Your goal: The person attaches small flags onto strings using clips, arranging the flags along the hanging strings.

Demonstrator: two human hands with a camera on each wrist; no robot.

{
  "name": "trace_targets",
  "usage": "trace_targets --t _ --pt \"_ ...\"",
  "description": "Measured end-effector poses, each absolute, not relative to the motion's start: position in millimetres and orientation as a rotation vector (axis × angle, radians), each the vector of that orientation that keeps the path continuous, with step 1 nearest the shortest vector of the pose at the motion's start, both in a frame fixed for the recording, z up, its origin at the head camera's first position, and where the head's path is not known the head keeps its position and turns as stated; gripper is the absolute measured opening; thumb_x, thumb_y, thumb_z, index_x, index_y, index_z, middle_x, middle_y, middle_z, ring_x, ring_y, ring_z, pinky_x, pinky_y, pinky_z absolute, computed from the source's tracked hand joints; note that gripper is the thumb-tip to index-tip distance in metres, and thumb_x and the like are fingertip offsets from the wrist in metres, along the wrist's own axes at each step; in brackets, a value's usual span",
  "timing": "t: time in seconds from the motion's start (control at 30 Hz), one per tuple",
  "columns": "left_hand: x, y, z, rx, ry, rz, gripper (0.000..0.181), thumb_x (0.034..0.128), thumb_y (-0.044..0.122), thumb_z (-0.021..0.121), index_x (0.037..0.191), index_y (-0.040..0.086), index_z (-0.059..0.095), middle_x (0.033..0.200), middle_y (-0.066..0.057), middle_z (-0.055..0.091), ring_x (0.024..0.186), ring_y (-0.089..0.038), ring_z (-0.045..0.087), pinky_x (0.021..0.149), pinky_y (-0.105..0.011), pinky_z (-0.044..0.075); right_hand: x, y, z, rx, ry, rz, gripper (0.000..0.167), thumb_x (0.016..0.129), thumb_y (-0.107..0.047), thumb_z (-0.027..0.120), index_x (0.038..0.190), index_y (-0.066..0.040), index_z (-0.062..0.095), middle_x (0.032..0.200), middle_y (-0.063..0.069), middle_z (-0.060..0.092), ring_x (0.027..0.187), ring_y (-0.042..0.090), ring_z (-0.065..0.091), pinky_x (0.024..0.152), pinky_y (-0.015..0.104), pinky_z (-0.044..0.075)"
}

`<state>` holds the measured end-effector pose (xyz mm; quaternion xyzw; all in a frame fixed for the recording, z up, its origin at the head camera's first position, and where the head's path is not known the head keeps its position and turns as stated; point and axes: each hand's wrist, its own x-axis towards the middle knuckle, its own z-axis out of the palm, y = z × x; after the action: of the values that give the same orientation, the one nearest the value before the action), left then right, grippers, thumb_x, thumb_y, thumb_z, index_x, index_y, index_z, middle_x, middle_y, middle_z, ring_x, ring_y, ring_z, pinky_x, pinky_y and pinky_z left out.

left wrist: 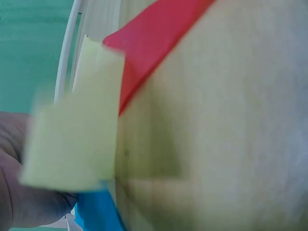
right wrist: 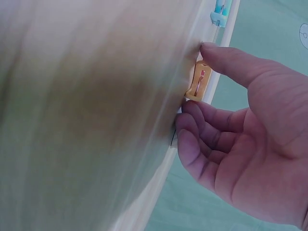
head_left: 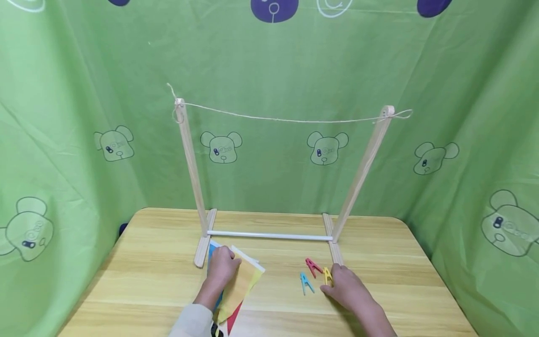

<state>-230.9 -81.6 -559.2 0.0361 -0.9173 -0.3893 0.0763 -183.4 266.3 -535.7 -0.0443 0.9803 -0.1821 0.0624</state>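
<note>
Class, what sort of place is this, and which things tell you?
Probably a curtained booth for tabletop activities: a green curtain printed with cartoon animal faces closes in the back and both sides of a wooden table, where a wooden stand holds a string.

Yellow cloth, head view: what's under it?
Blue cloth pokes out at its left, red cloth at its lower right; anything fully beneath the yellow cloth is hidden.

- L wrist cam: we get yellow piece (left wrist: 74, 144) blurred, hiding part of L hand (left wrist: 33, 204)
- Head cam, btm: blk item (head_left: 216, 330) cut off, can't ID
- R wrist cam: blue peg (right wrist: 219, 19) cropped up top
</note>
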Motion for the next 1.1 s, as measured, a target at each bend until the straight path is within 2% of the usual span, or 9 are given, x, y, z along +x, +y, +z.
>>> trace_targets --t 0.27,0.47,0.63,0.9,1.1 --pt "-232.2 -81.9 -559.0 0.136 -2.755 -1.153 0.050 0.0818 0.001 0.077 0.050 0.016 0.042 0.051 0.007 0.035 0.051 -0.012 0.035 0.047 -0.026 0.029 -183.1 266.8 -535.0 -0.125 2.963 -0.576 0.033 0.085 -0.020 0.084 0.092 -0.003 0.057 0.075 0.004 0.048 0.066 0.018 0.046 0.056 0.032 0.041" --pt "-231.4 -83.3 -557.3 0.176 -2.754 -1.177 0.031 0.0805 0.000 0.073 0.056 0.012 0.057 0.059 0.000 0.054 0.058 -0.015 0.049 0.053 -0.028 0.040 -182.2 266.0 -534.2 -0.126 2.971 -0.586 0.032 0.084 -0.019 0.084 0.089 -0.003 0.056 0.074 0.004 0.048 0.065 0.018 0.045 0.055 0.031 0.040" --pt "-230.2 -83.5 -554.8 0.210 -2.763 -1.206 0.018 0.0799 0.003 0.073 0.066 0.011 0.066 0.068 -0.002 0.064 0.063 -0.016 0.056 0.057 -0.029 0.047 -182.2 266.0 -533.9 -0.133 2.976 -0.588 0.032 0.084 -0.019 0.083 0.088 -0.003 0.056 0.074 0.004 0.048 0.065 0.018 0.045 0.056 0.031 0.040" --pt "-229.1 -83.5 -555.3 0.237 -2.761 -1.293 0.008 0.0813 0.006 0.073 0.077 0.010 0.068 0.076 -0.004 0.067 0.068 -0.018 0.059 0.060 -0.030 0.050 -183.4 266.5 -534.9 -0.132 2.969 -0.581 0.032 0.084 -0.019 0.084 0.086 -0.004 0.055 0.073 0.004 0.048 0.064 0.018 0.046 0.056 0.032 0.041" --pt "-230.6 -85.2 -558.4 0.221 -2.745 -1.296 0.010 0.0798 0.006 0.080 0.081 0.008 0.070 0.080 -0.004 0.070 0.074 -0.019 0.063 0.066 -0.034 0.054 -184.0 268.2 -537.6 -0.134 2.980 -0.600 0.032 0.084 -0.018 0.084 0.085 -0.004 0.056 0.071 0.004 0.047 0.063 0.018 0.045 0.055 0.032 0.040"
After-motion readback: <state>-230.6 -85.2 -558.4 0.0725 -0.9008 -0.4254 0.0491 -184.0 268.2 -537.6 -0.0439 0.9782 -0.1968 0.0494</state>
